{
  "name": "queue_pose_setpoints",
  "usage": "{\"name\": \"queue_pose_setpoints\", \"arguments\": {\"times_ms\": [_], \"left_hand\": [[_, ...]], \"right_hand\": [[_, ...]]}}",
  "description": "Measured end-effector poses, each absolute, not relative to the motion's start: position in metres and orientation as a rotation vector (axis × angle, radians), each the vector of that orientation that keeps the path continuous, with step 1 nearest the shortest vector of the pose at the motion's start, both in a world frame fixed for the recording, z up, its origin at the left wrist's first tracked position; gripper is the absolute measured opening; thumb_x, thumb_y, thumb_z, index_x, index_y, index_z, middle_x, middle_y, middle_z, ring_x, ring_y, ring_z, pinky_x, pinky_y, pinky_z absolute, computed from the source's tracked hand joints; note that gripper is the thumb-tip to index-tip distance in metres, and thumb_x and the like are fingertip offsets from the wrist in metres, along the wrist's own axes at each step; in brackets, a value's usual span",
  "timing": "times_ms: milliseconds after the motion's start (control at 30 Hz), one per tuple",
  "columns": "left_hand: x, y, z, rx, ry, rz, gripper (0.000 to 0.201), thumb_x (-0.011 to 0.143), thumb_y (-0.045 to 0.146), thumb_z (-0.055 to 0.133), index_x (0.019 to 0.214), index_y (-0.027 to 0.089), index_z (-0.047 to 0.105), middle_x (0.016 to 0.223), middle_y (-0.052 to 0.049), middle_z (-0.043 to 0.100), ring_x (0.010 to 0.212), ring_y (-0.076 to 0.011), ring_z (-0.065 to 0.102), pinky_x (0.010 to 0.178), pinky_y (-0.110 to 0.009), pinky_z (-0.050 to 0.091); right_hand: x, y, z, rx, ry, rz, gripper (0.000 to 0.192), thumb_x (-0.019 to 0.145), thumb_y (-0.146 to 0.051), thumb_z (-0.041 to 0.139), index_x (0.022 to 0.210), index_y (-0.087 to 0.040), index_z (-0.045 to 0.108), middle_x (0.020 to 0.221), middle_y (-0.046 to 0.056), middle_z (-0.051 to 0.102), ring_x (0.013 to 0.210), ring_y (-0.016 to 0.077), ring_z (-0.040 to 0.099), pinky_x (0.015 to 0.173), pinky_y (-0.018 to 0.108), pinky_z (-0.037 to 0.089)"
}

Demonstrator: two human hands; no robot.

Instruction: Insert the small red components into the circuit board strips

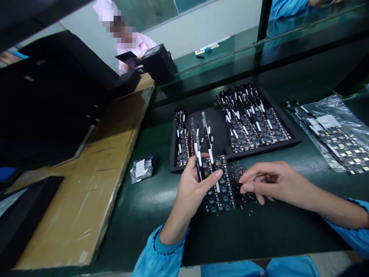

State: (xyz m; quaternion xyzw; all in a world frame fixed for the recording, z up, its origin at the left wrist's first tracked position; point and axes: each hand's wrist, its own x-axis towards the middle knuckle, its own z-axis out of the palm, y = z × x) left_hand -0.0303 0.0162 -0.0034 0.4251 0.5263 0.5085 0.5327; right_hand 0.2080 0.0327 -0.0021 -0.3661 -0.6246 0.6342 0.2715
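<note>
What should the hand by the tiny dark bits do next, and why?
Probably pinch up one piece. The right hand rests with its fingertips in the scatter of tiny dark parts on the green mat, and I cannot tell if it holds one. The left hand holds a circuit board strip beside them.

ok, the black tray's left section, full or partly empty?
Partly empty. In the black tray, boards fill the right section, while the left holds a few upright boards with bare floor between. The left hand holds another.
</note>
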Motion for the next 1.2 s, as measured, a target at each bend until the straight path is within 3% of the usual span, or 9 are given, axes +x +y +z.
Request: {"name": "queue_pose_setpoints", "arguments": {"times_ms": [300,500,700,967,1200], "left_hand": [[-0.027,0.012,-0.001,1.055,1.324,1.152,0.041,0.066,0.016,0.089,0.100,0.024,0.066,0.078,-0.004,0.078,0.068,-0.0276,0.073,0.061,-0.036,0.060],[-0.024,0.009,0.000,1.059,1.326,1.125,0.040,0.067,0.018,0.088,0.099,0.025,0.066,0.079,-0.004,0.078,0.070,-0.0288,0.074,0.062,-0.036,0.061],[-0.020,0.006,0.000,1.096,1.388,1.118,0.040,0.066,0.017,0.088,0.098,0.026,0.066,0.078,-0.004,0.078,0.070,-0.0299,0.074,0.060,-0.035,0.060],[-0.017,0.003,0.002,1.201,1.418,1.065,0.040,0.068,0.018,0.087,0.100,0.028,0.066,0.082,-0.004,0.079,0.073,-0.0303,0.074,0.061,-0.035,0.059],[-0.018,0.002,0.000,1.165,1.417,1.034,0.049,0.068,0.018,0.088,0.109,0.027,0.064,0.079,-0.003,0.078,0.072,-0.0291,0.074,0.063,-0.036,0.060]], "right_hand": [[0.200,0.027,-0.011,-1.089,-1.888,1.456,0.015,0.086,-0.047,0.066,0.081,-0.036,0.074,0.067,-0.004,0.069,0.053,0.0163,0.058,0.043,0.027,0.044],[0.201,0.028,-0.013,-1.140,-1.881,1.525,0.020,0.091,-0.048,0.062,0.086,-0.033,0.073,0.069,-0.002,0.066,0.058,0.0171,0.057,0.048,0.028,0.042],[0.200,0.028,-0.014,-1.197,-1.810,1.536,0.018,0.088,-0.048,0.065,0.082,-0.032,0.072,0.057,-0.005,0.055,0.051,0.0154,0.049,0.045,0.027,0.036],[0.201,0.027,-0.008,-1.234,-1.842,1.564,0.014,0.091,-0.036,0.064,0.084,-0.027,0.072,0.062,-0.005,0.058,0.057,0.0141,0.051,0.050,0.025,0.037],[0.201,0.031,-0.016,-1.092,-1.872,1.524,0.009,0.083,-0.040,0.069,0.079,-0.033,0.072,0.061,-0.004,0.062,0.053,0.0159,0.054,0.044,0.027,0.039]]}}
